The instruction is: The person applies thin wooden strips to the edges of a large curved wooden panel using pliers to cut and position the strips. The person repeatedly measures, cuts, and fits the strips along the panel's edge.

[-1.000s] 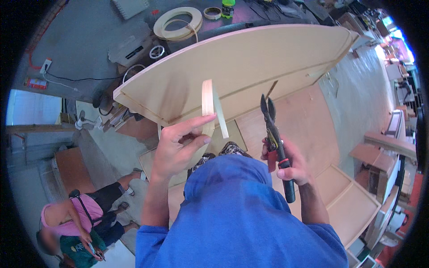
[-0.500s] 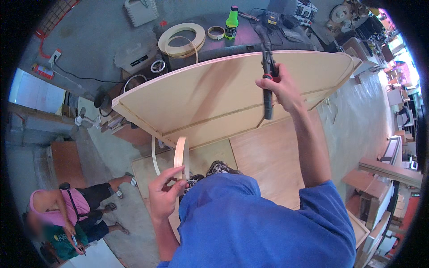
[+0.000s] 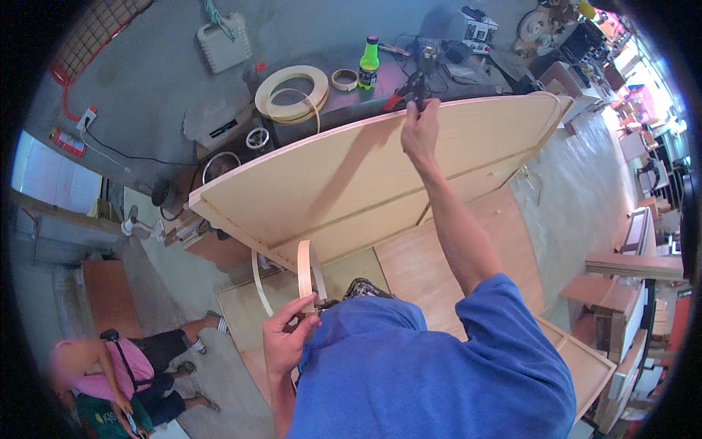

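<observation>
In front of me stands a large pale wooden panel (image 3: 351, 175) with a curved upper edge and thin framing strips on its face. My right hand (image 3: 422, 132) reaches to the panel's top edge, closed on a black tool with a red part (image 3: 417, 94); its exact kind is hard to make out. The tool is over the edge of the dark workbench. Low on the left, my left hand (image 3: 289, 329) pinches a thin, pale wood-coloured edge banding strip (image 3: 304, 267), which bends in a loop in front of the panel's lower left corner.
On the workbench (image 3: 344, 113) lie a banding roll (image 3: 292, 91), a tape roll (image 3: 344, 80) and a green bottle (image 3: 369, 64). Plywood sheets (image 3: 453, 256) cover the floor below. A person in pink (image 3: 110, 369) is at lower left. Boards and boxes (image 3: 607, 300) stand at right.
My right hand has moved forward and left, carrying the black tool from in front of the panel to the bench behind its top edge. My left hand still pinches the strip, slightly lower.
</observation>
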Tool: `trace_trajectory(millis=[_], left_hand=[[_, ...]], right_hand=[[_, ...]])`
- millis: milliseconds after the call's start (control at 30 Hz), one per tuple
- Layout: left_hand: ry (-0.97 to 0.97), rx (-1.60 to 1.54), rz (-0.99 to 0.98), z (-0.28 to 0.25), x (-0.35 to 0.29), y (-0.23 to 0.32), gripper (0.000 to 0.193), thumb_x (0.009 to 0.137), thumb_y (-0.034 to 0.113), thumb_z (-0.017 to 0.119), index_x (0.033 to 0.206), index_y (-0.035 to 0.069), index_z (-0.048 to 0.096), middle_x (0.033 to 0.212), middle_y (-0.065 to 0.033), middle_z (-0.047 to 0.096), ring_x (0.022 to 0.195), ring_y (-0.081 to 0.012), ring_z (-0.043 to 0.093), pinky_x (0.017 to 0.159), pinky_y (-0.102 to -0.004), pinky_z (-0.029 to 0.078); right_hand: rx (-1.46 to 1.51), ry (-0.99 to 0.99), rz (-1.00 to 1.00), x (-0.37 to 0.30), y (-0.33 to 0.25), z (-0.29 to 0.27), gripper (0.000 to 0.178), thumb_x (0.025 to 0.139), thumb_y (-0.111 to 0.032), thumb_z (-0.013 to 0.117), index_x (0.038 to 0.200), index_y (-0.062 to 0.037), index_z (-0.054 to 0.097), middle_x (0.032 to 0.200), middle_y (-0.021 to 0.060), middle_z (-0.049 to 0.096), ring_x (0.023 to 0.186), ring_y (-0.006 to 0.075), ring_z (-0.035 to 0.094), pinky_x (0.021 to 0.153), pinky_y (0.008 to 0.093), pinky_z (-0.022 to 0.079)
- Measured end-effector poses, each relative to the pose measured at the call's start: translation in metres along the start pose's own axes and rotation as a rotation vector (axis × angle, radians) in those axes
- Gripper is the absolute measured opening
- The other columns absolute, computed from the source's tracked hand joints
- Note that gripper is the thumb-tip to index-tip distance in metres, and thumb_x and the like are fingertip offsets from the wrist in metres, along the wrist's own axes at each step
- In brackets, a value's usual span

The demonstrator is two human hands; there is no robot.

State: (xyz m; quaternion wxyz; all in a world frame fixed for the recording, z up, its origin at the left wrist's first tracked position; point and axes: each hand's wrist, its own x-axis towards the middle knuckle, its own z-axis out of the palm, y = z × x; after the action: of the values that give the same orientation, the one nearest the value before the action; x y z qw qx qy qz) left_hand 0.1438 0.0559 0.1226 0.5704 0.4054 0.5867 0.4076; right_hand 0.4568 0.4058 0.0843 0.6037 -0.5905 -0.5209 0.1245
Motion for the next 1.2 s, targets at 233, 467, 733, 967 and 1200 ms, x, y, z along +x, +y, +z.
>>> trace_trajectory(millis=[233,467,733,967,1200], left_hand=[[-0.092,0.043,0.082,-0.045,0.018,0.013,0.041,0.09,-0.008,0.073,0.129,0.003,0.072,0.114,-0.0089,0.073,0.085,-0.0128,0.069,0.07,-0.0248,0.06],[-0.128,0.062,0.081,-0.084,0.027,0.019,0.042,0.089,-0.008,0.072,0.129,0.004,0.073,0.113,-0.0089,0.073,0.085,-0.0126,0.07,0.071,-0.0255,0.061],[-0.169,0.115,0.209,-0.093,0.044,0.041,0.042,0.089,-0.01,0.071,0.128,0.003,0.072,0.113,-0.0093,0.073,0.084,-0.0124,0.069,0.072,-0.0267,0.062],[-0.216,0.098,0.305,-0.087,0.052,0.061,0.04,0.088,-0.013,0.069,0.125,0.003,0.073,0.11,-0.0085,0.073,0.082,-0.0129,0.071,0.072,-0.0272,0.062],[-0.204,0.119,0.331,-0.075,0.051,0.071,0.04,0.089,-0.012,0.069,0.126,0.004,0.073,0.105,-0.0078,0.073,0.082,-0.0112,0.071,0.071,-0.0261,0.061]], right_hand=[[-0.145,-0.031,-0.127,-0.031,0.04,0.032,0.023,0.104,-0.018,0.06,0.107,0.0029,0.051,0.092,0.021,0.064,0.085,0.0344,0.064,0.077,0.0458,0.048],[-0.092,-0.039,-0.017,-0.046,0.055,0.041,0.021,0.099,-0.014,0.064,0.104,0.0044,0.054,0.097,0.0224,0.059,0.087,0.04,0.06,0.079,0.0483,0.048],[-0.251,-0.079,-0.141,-0.037,0.067,0.03,0.02,0.096,-0.012,0.068,0.107,0.002,0.057,0.1,0.0202,0.06,0.087,0.0353,0.063,0.078,0.0451,0.051],[-0.321,-0.181,-0.102,-0.031,0.057,0.016,0.027,0.092,-0.011,0.073,0.11,0.001,0.058,0.104,0.0196,0.059,0.088,0.0339,0.063,0.079,0.0425,0.053],[-0.329,-0.221,-0.155,-0.027,0.046,-0.003,0.039,0.089,-0.02,0.081,0.116,0.0004,0.062,0.104,0.0157,0.062,0.086,0.0271,0.064,0.08,0.0391,0.054]])
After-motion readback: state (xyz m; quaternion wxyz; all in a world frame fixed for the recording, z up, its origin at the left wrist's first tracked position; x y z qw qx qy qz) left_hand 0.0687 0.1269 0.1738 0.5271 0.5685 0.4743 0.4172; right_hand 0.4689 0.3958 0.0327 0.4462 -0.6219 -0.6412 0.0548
